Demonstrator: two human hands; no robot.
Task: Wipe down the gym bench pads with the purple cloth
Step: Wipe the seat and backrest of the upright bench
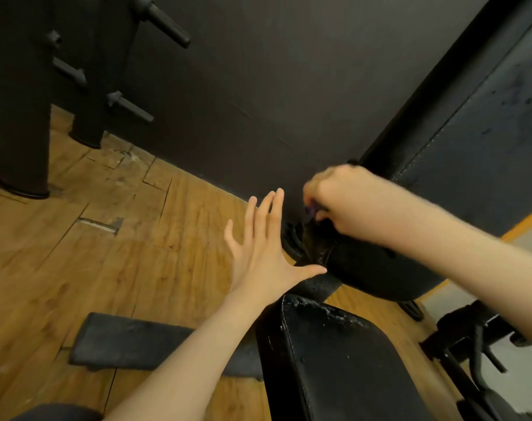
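My left hand (260, 244): flat, fingers straight and spread, holding nothing, above the wooden plank floor (76, 253); my right hand (337, 199): fist curled round a barely visible purple cloth (311, 209), at the black padded bench backrest's (477, 141) lower end.

The seat pad (343, 369) below the left hand (264, 253) is black leather-like vinyl — grained, faintly glossy, its stitched front edge scuffed and flaking. The back pad (486, 141) beyond the right hand (343, 199) looks the same, mottled. Left of both hands, the floor (76, 238) is worn wood planks — cracked, matt. The rack (21, 117) is matt black metal.
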